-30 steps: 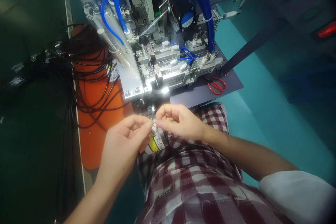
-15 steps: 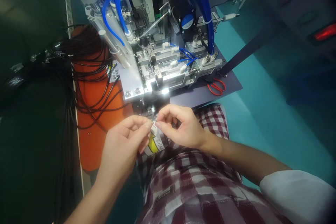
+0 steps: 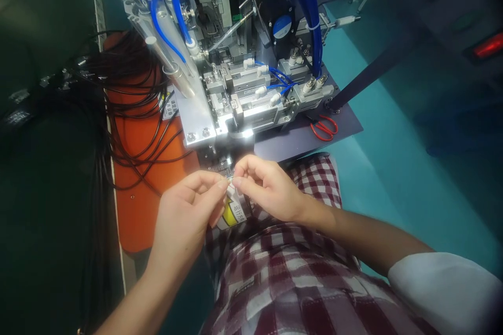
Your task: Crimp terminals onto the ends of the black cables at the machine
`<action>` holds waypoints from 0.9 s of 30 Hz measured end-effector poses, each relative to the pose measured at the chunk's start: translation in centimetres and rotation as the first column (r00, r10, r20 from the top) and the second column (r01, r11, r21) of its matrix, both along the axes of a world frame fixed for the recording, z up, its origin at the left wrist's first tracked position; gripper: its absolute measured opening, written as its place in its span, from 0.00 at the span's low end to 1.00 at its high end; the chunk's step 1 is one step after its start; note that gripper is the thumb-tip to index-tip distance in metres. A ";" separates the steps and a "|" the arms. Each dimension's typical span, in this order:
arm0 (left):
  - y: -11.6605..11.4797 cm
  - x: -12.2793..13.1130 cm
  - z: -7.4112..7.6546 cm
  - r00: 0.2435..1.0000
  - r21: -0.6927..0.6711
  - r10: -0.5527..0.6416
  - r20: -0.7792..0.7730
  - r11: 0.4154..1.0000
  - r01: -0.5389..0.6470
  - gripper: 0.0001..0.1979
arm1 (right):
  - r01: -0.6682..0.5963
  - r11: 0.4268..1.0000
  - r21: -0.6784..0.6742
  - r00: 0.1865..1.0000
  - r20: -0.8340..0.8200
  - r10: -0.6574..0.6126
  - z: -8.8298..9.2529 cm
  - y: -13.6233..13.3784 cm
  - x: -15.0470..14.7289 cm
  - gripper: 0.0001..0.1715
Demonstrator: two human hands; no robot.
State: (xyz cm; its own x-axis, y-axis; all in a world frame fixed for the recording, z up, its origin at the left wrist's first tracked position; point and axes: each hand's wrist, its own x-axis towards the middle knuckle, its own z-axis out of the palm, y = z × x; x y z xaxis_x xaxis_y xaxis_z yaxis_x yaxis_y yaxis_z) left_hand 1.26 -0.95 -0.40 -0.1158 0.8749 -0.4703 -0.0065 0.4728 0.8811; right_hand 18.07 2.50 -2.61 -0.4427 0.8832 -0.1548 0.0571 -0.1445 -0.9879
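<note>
My left hand (image 3: 192, 204) and my right hand (image 3: 269, 188) meet fingertip to fingertip just in front of the machine (image 3: 251, 99). Each is closed in a pinch of thumb and forefinger. Between the tips a tiny pale, shiny bit shows, too small to name. Below the fingertips sits a white and yellow label (image 3: 231, 214) with printed characters, partly covered by my left hand. The machine's brightly lit metal front stands right beyond my fingers.
Black cables (image 3: 137, 115) lie heaped on an orange board (image 3: 137, 220) at the left. Red-handled scissors (image 3: 324, 128) rest on the dark base plate (image 3: 349, 125) at the right. Blue air hoses (image 3: 312, 15) arch over the machine. A dark post (image 3: 365, 73) rises at the right.
Both hands keep almost the same pose, with the fingertips still together. The whole view has shifted very slightly.
</note>
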 end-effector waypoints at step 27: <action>1.5 -0.1 0.6 0.867 0.242 -0.134 -0.481 0.930 0.278 0.05 | -0.027 0.998 -0.049 0.979 -0.205 0.017 -0.7 2.2 -0.1 0.22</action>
State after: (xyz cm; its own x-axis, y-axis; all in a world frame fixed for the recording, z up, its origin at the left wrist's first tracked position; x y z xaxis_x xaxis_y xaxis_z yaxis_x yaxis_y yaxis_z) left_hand 1.20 0.59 0.23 -0.0522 0.9903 -0.1285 0.4910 0.1376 0.8602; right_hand 17.93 4.71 -3.36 -0.4890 0.8661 -0.1034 -0.1419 -0.1960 -0.9703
